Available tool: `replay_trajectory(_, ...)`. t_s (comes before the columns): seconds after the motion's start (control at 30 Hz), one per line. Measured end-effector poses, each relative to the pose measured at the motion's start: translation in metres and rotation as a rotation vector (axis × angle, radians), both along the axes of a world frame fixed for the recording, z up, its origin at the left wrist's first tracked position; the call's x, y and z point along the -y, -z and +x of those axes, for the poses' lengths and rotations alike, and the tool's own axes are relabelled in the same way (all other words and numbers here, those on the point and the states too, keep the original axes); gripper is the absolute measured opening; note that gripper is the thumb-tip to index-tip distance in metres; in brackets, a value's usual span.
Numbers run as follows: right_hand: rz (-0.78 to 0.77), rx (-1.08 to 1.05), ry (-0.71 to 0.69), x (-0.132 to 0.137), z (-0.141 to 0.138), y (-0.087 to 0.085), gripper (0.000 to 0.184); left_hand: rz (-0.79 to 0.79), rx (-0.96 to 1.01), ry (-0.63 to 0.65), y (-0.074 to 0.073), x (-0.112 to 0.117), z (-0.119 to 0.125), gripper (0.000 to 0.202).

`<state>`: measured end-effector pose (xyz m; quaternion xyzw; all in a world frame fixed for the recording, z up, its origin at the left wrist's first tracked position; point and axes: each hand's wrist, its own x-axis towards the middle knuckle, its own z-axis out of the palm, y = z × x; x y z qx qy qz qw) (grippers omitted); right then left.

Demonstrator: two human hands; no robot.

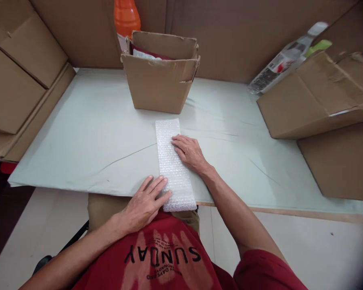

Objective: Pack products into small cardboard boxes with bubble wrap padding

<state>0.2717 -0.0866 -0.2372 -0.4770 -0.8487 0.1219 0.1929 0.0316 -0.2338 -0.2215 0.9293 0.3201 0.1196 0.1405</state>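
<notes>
A long strip of bubble wrap (172, 165) lies flat on the pale table covering, its near end hanging slightly over the front edge. My left hand (148, 199) rests at the strip's lower left side, fingers outstretched with the tips on the wrap. Farther up, my right hand (189, 152) lies across the strip's right edge, fingers extended and flat on it. Neither hand grips anything. Just beyond the strip's far end stands an open cardboard box (159, 86) with something red and white inside.
Cardboard boxes stand at the left (15, 72) and the right (314, 100) of the table (87, 112). A clear plastic bottle (280, 66) leans at the back right. Behind the middle box is an orange bottle (126, 18). Cardboard panels (245, 36) wall off the back.
</notes>
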Motion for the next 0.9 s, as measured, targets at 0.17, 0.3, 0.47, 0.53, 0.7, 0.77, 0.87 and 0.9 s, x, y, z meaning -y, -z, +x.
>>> replay_trajectory(0.17,0.031,-0.035,-0.004,0.001,0.0,0.0,0.032,0.028,0.415,-0.092,0.003,0.0,0.016,0.023)
replay_trajectory(0.3,0.032,-0.068,-0.001,0.0,-0.002,0.004,0.031,-0.121,0.513,-0.4,-0.005,-0.015,0.022,0.022)
replay_trajectory(0.47,0.026,-0.329,0.083,0.001,0.007,-0.009,0.026,-0.247,0.217,-0.629,-0.012,-0.037,0.027,0.05)
replay_trajectory(0.53,0.079,-0.444,0.149,0.013,0.017,-0.028,0.025,-0.264,0.103,-0.639,-0.014,-0.041,0.03,0.057)
replay_trajectory(0.7,0.072,-0.291,-0.084,0.073,0.037,-0.066,0.027,-0.234,0.001,-0.62,-0.013,-0.045,0.035,0.06)
replay_trajectory(0.77,0.042,-0.136,-0.221,0.094,0.037,-0.062,0.034,-0.195,0.02,-0.616,-0.011,-0.045,0.035,0.059)
replay_trajectory(0.87,0.081,-0.033,-0.234,0.108,0.031,-0.04,0.028,-0.049,0.164,-0.598,-0.012,-0.039,0.031,0.048)
replay_trajectory(0.9,0.097,-0.05,-0.218,0.109,0.029,-0.033,0.024,0.01,0.23,-0.572,-0.013,-0.035,0.029,0.044)
